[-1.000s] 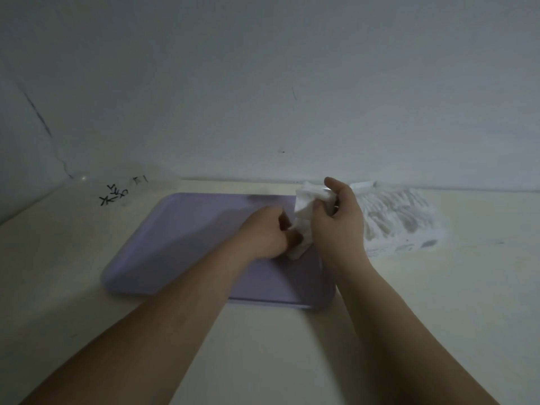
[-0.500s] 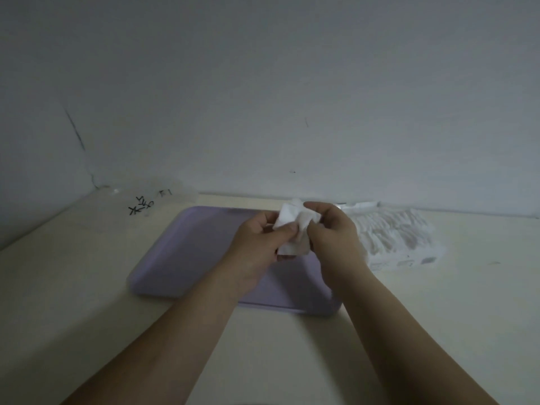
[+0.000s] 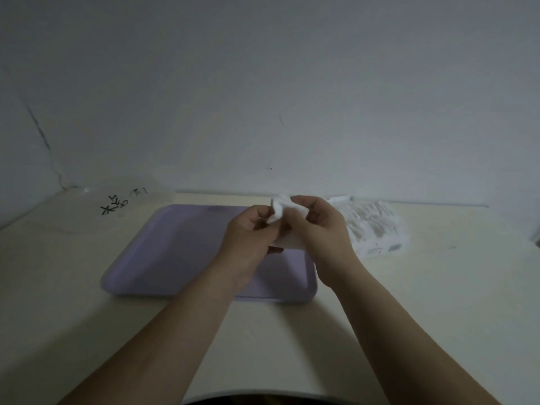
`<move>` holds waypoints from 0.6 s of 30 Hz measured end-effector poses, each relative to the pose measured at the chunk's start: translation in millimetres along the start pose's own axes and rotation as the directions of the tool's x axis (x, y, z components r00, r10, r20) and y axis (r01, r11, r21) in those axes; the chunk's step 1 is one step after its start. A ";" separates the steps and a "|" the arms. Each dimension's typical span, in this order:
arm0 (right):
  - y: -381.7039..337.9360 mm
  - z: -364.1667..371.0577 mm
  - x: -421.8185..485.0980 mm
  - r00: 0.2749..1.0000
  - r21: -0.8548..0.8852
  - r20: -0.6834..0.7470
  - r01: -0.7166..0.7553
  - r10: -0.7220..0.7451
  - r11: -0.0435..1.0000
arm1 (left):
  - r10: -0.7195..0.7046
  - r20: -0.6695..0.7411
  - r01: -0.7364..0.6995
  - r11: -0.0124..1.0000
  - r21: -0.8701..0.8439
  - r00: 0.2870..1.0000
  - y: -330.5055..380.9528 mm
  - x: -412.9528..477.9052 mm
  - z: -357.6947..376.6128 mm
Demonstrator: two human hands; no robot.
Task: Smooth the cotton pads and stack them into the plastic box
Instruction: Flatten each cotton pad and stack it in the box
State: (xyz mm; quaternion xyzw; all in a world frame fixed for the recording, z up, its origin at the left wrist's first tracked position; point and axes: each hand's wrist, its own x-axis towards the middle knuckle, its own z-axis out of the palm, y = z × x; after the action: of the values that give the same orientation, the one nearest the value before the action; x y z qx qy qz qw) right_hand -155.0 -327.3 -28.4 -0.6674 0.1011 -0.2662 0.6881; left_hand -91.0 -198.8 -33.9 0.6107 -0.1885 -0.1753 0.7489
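While both hands hang above the purple tray (image 3: pixel 175 252), a single white cotton pad (image 3: pixel 285 244) sits pinched between them, lifted off the tray's surface. That looks deliberate: up in the air, it can be pulled flat from two sides at once, so my read is that this is the smoothing stage, with the stacking not yet done. The left hand (image 3: pixel 248 238) has its fingers curled in, thumb and fingertips nipping the pad's left edge. The right hand (image 3: pixel 321 232) mirrors it, fingers bent round the right edge, and a crumpled corner pokes up above the knuckles. So the pad lies right in the gap between the two hands, touching both, over the far right part of the tray. Off to the right on the cream table (image 3: pixel 438 287) waits the pack of pads (image 3: pixel 374 226), just beside the right hand and handy for the next grab, I'd say. Far left, near the wall, sits the clear plastic box (image 3: pixel 117 211) with black scribble on it, well apart from the hands; whether anything is stacked inside, I cannot tell.
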 end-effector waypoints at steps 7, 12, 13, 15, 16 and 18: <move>4.0 -9.7 6.7 0.979 -0.007 -0.204 0.015 -0.016 1.000 | 0.012 0.070 -0.019 0.995 0.098 0.997 -10.0 -4.9 -14.0; 1.3 -22.5 12.1 0.976 -0.157 -0.216 -0.006 -0.028 0.988 | 0.000 0.109 -0.003 1.000 0.022 0.994 7.2 -4.5 -29.0; 1.9 -23.0 11.6 0.988 -0.166 -0.155 -0.024 -0.002 0.986 | 0.003 0.153 0.001 1.000 -0.024 0.988 12.9 -4.6 -27.1; 2.1 -21.7 8.4 0.998 -0.120 -0.032 -0.063 0.059 0.991 | 0.021 0.185 -0.022 1.000 0.002 0.982 16.9 -1.8 -22.8; 2.2 -20.8 6.9 0.997 -0.102 0.019 -0.077 0.079 0.992 | 0.027 0.178 -0.038 0.998 0.059 0.984 16.1 -0.6 -20.7; -0.2 -20.0 4.0 0.994 -0.113 0.082 -0.062 0.071 0.992 | 0.039 0.147 -0.064 0.984 0.166 0.988 12.3 1.1 -17.4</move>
State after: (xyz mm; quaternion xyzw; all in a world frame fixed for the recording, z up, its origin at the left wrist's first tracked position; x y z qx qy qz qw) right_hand -161.7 -346.6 -29.1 -0.7115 0.1082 -0.2081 0.6624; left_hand -81.0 -182.2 -24.9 0.6530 -0.2716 -0.1825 0.6830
